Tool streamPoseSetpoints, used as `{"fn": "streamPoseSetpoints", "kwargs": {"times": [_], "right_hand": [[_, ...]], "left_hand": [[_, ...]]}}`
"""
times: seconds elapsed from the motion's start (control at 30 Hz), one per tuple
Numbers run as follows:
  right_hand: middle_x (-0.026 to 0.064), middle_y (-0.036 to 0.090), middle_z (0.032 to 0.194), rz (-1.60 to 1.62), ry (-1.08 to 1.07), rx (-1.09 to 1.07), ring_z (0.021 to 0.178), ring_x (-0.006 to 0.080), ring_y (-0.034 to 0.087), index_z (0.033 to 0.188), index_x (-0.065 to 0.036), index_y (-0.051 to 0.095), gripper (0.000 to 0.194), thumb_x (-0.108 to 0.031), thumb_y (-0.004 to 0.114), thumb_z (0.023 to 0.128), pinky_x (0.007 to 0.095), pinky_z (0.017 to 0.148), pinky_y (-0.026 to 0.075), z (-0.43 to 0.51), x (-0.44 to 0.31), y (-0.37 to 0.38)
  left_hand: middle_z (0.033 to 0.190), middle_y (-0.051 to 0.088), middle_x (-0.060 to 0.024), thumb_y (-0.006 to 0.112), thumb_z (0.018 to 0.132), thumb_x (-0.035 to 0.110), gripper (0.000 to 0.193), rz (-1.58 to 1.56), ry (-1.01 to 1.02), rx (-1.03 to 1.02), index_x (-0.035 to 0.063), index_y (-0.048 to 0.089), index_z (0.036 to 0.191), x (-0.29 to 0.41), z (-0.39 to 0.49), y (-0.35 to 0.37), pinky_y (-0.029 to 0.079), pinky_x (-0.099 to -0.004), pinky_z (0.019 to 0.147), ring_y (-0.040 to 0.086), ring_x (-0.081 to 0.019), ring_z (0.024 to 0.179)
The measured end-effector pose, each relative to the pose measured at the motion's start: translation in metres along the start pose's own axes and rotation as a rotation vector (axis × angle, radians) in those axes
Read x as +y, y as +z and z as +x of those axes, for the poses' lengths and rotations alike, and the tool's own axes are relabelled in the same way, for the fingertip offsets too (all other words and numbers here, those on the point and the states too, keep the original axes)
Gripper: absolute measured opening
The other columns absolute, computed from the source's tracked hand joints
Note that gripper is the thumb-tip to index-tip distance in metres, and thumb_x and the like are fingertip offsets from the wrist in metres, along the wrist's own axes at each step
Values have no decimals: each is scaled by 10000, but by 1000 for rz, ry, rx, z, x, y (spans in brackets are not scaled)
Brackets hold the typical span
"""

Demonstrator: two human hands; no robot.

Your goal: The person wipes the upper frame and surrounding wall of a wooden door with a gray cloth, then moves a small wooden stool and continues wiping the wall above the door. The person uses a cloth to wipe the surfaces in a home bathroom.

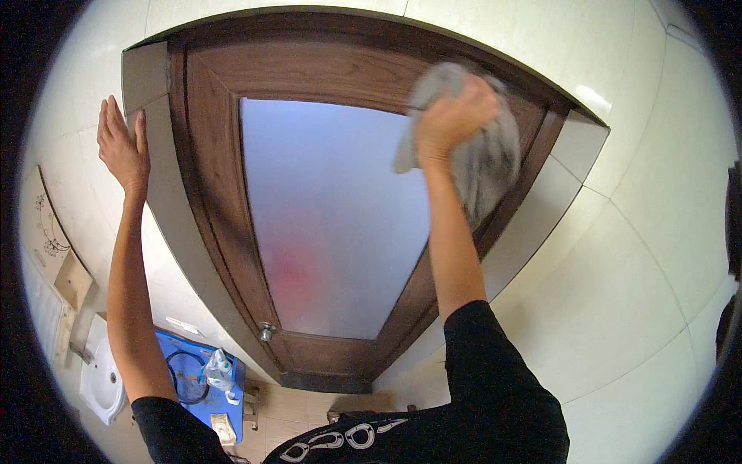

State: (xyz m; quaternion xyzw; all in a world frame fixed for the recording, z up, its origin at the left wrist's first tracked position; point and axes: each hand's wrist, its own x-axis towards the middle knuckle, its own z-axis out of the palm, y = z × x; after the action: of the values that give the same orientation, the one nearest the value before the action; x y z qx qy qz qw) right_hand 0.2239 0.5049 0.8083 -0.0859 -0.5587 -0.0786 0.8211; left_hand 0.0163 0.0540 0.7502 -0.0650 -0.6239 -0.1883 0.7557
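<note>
My right hand (458,116) grips a grey cloth (490,156) against the upper right part of a brown wood-grain door (324,66). The hand and cloth are blurred, and the cloth hangs down over the door frame and the edge of the frosted glass pane (336,203). My left hand (123,145) is raised at the left, fingers apart and nothing in it, by the grey tiled door surround (148,75) and the pale wall. A round metal door knob (267,332) sits low on the door's left side. A blurred red patch shows through the glass.
At the lower left are a white washbasin (104,380), a wall mirror (49,214) and a blue-topped table (197,406) holding a black hoop-like coil (191,400), a plastic bag (219,371) and a small packet (223,428). Pale tiled walls (626,278) flank the door.
</note>
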Motion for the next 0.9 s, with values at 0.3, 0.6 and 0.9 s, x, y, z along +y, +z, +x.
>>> {"fn": "streamPoseSetpoints", "kwargs": {"times": [0.3,0.6,0.9], "right_hand": [[158,506,1207,61,-218,-148,1116,338,466,1128,-7,579,441,64,594,694,480,941,377,6,25,-27],[182,482,1215,37,-89,-94,1146,374,416,1139,-28,549,450,-22,687,710,479,932,357,-14,-30,22],[173,436,1342,-11,-43,-186,1239,368,384,1261,-43,521,490,-78,680,799,503,1004,340,15,42,-39]], "left_hand": [[1512,379,-126,504,986,500,661,4,35,-3,187,297,1530,3,2,-5,319,-493,1097,369,-313,1382],[1503,380,-150,522,980,489,665,11,40,-12,158,313,1518,1,1,-5,323,-508,1087,377,-329,1370],[1503,372,-160,491,991,504,667,-23,26,-6,136,310,1516,5,1,-4,310,-513,1093,356,-333,1383]]}}
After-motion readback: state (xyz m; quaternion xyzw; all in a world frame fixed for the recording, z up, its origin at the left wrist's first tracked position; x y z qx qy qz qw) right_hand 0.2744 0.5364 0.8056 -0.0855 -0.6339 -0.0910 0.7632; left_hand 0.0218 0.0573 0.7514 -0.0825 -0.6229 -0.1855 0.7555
